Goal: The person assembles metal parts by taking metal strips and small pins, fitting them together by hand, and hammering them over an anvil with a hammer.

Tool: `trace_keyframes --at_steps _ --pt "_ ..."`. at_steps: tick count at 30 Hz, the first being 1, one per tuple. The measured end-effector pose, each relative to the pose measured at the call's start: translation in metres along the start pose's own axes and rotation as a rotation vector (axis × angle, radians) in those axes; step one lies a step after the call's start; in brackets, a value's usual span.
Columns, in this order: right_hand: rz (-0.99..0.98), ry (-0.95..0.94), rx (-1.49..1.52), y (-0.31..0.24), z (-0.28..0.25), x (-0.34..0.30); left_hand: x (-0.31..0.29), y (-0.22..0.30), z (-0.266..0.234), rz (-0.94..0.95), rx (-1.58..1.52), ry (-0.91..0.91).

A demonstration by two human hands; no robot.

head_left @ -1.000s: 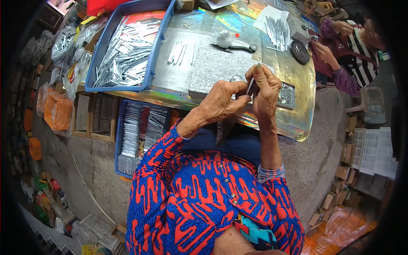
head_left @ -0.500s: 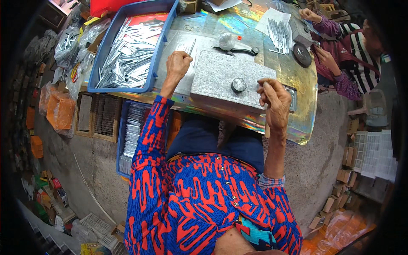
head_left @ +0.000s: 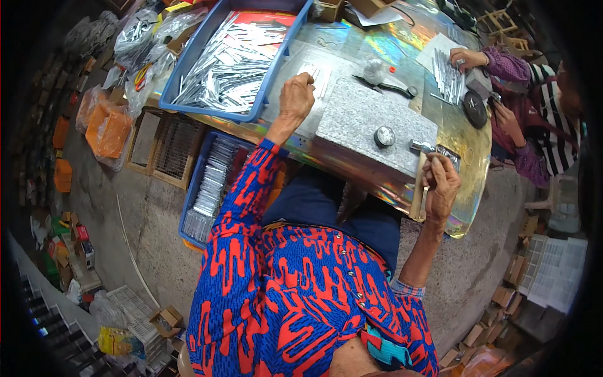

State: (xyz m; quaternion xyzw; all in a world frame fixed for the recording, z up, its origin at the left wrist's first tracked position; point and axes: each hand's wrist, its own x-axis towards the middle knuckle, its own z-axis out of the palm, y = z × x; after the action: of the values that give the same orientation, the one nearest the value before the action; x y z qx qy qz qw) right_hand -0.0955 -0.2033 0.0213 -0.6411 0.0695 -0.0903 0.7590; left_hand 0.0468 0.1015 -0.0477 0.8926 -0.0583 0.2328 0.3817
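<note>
My left hand (head_left: 297, 98) is closed with bent fingers over the near end of several thin metal strips (head_left: 321, 76) on the table. Whatever it pinches is hidden. A speckled grey stone block (head_left: 358, 110) stands between my hands, with a small round silver piece with a dark rim (head_left: 384, 136) on top. A hammer lies at the block's right edge, its metal head (head_left: 421, 146) by the corner and its wooden handle (head_left: 419, 195) toward me. Beside that handle, my right hand (head_left: 443, 186) is closed, thumb and fingers pinched; their contents cannot be made out.
To the left stands a blue tray (head_left: 259, 113) heaped with slim metal pieces. Black-handled pliers (head_left: 389, 83) lie behind the block. A small dark box (head_left: 449, 157) sits right of the hammer. Across the table at right, a co-worker's hand (head_left: 468, 58) touches metal rods (head_left: 447, 78).
The view has turned, shifting the table rightward. My right hand has moved off the block's corner to beside the hammer handle, exposing the hammer head. The co-worker's hand has come onto the rods.
</note>
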Motion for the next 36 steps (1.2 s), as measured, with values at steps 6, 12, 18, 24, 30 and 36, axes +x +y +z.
trace_keyframes --at_steps 6,12,18,24,30,36 --pt "-0.104 0.072 0.007 0.014 -0.034 0.011 0.01 -0.026 -0.108 -0.109 0.113 -0.01" --pt "-0.098 0.137 -0.05 0.024 -0.052 0.014 0.017 -0.106 -0.128 -0.192 0.433 -0.396" --pt "-0.079 0.144 -0.061 0.034 -0.065 0.014 0.024 -0.093 -0.12 -0.16 0.462 -0.466" --pt "-0.038 0.154 -0.032 0.036 -0.067 0.013 0.034 -0.098 -0.125 -0.209 0.442 -0.619" --pt "-0.018 0.183 -0.036 0.036 -0.085 0.009 0.035 -0.102 -0.122 -0.148 0.423 -0.623" --pt "-0.022 0.159 -0.101 0.035 -0.096 0.011 0.035 -0.11 -0.125 -0.209 0.368 -0.651"
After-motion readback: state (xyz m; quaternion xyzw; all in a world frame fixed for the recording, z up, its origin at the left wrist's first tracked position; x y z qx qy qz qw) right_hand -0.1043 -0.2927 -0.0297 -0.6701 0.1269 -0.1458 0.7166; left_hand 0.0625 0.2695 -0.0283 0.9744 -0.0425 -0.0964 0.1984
